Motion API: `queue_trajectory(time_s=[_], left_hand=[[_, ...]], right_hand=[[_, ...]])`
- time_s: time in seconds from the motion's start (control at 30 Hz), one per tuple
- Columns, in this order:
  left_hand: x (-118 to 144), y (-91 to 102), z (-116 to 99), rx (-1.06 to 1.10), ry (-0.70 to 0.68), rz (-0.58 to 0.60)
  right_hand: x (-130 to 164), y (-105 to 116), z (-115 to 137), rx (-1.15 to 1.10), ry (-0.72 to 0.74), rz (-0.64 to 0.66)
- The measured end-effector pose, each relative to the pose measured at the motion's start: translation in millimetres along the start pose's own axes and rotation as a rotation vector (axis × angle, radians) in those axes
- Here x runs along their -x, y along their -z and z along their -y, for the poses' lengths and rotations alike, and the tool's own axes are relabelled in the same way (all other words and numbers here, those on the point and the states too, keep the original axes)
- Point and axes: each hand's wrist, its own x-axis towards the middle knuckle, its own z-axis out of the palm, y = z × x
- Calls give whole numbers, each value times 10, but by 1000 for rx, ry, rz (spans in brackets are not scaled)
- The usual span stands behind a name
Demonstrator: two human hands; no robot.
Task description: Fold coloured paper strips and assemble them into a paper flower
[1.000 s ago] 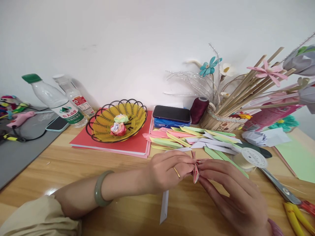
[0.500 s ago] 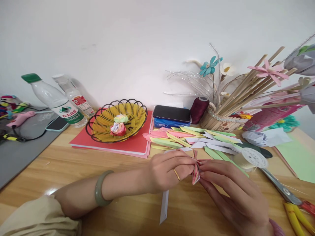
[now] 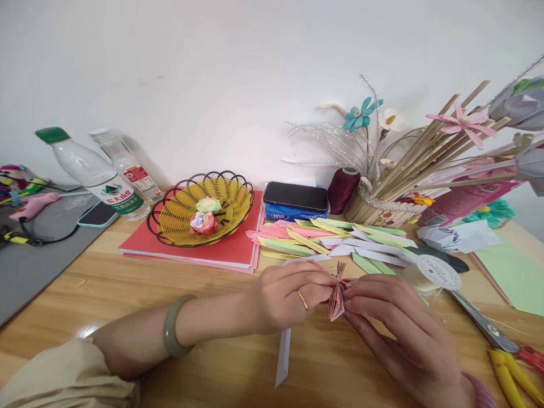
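Above the table, a bundle of folded paper strips point(image 3: 336, 303) in pink, red and pale tones is pinched between both hands. Its middle is narrow and its pleated ends fan out above and below. My left hand point(image 3: 293, 294), with a gold ring and a green bangle, closes on the bundle from the left. From the right, the fingertips of my right hand point(image 3: 399, 323) grip it too. A folded white paper strip point(image 3: 283, 358) lies on the table below my left hand. Just beyond the hands is a pile of folded coloured strips point(image 3: 314, 238).
A yellow woven basket point(image 3: 238, 218) with two paper balls sits on red paper point(image 3: 140, 249). A thread spool point(image 3: 431, 277), scissors point(image 3: 488, 326) and yellow-handled tool point(image 3: 504, 371) lie right. Behind are a phone point(image 3: 296, 196), maroon thread cone point(image 3: 341, 190) and stick holder point(image 3: 369, 209). Bottles point(image 3: 114, 190) stand left.
The lower pleats of the paper bundle have spread a little wider between my fingers. Both hands keep their grip and have barely shifted.
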Motion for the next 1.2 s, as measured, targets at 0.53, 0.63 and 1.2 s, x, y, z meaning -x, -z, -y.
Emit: queue_trajectory(time_s=[0.53, 0.63, 1.2], left_hand=[[-7, 11, 5, -23, -22, -52], [-11, 8, 6, -5, -15, -44], [-24, -7, 0, 278, 227, 46]], right_hand=[[-28, 16, 9, 24, 11, -10], [-38, 28, 20, 40, -18, -20], [-39, -31, -30, -197, -144, 9]])
